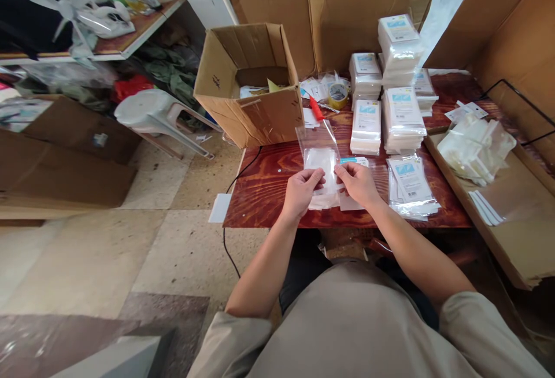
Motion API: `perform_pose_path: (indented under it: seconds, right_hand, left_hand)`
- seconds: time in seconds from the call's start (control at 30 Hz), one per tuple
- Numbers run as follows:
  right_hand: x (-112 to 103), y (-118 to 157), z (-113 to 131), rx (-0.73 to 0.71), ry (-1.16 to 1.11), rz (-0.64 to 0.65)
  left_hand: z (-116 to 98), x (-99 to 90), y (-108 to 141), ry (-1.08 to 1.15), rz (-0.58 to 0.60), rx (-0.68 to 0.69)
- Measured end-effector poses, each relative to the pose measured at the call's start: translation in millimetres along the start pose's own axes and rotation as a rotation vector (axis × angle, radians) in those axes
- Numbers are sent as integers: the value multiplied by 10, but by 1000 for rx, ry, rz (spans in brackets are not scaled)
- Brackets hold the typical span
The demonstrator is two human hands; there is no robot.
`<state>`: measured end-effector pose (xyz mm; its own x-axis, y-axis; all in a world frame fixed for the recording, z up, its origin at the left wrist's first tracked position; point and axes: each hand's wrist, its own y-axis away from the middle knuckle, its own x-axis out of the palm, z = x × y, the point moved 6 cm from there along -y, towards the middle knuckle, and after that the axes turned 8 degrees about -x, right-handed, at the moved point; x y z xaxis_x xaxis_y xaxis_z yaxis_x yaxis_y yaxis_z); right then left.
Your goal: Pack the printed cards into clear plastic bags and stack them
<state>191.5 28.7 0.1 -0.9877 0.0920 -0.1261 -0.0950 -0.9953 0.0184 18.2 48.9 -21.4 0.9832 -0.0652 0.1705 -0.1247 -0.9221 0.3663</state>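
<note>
standing upright between both hands (329, 187), clear bag (321, 155)

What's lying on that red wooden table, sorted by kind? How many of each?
Stacks of labelled packets: 6
Open cardboard box: 1
Tape roll: 1
Red-handled tool: 1
Clear bag held by left hand and right hand: 1
Total: 10

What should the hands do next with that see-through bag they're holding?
Probably slide the white piece deeper into the clear bag. The left hand and right hand both pinch the bag's lower end above the wooden table, and the bag's upper part looks empty. Finished packs sit stacked nearby, suggesting filling comes next.
</note>
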Motion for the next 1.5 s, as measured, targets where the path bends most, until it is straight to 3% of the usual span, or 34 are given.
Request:
perform_pose_path:
  seconds: [0.1,0.23,0.3,0.4,0.5,0.77,1.0,1.13,1.23,1.33,1.5]
  right_hand:
    - [-14,49,97,-60,329,42]
    - [43,148,266,-269,924,66]
    - [196,193,284,-443,1110,202]
    - [411,230,152,-574,1268,454]
    - [488,204,31,-556,1309,550]
    - [434,187,-11,-534,1316,583]
    - [418,190,-65,-535,1283,565]
    - [419,195,-48,-540,1288,571]
    - [413,193,-53,-538,1306,589]
    - [408,180,-70,-537,1306,610]
    - [405,158,-65,-549,1300,621]
  left_hand:
    - [-47,-103,1,-132,-23,-9]
    - [-88,-294,-10,-720,-167,-39]
    - [-118,-335,-15,-1003,-267,4]
    - [-126,-317,-33,-1143,-360,52]
    - [-78,-251,-97,-1145,-305,-10]
    - [-102,-215,-409,-1055,-225,-219]
    - [-183,-63,-419,-1133,-291,-100]
    - [-181,-82,-419,-958,-282,-117]
    - [-84,-152,-477,-707,-204,-227]
    - [-6,-226,-535,-465,-201,-300]
    - [33,-162,-574,-392,-168,-335]
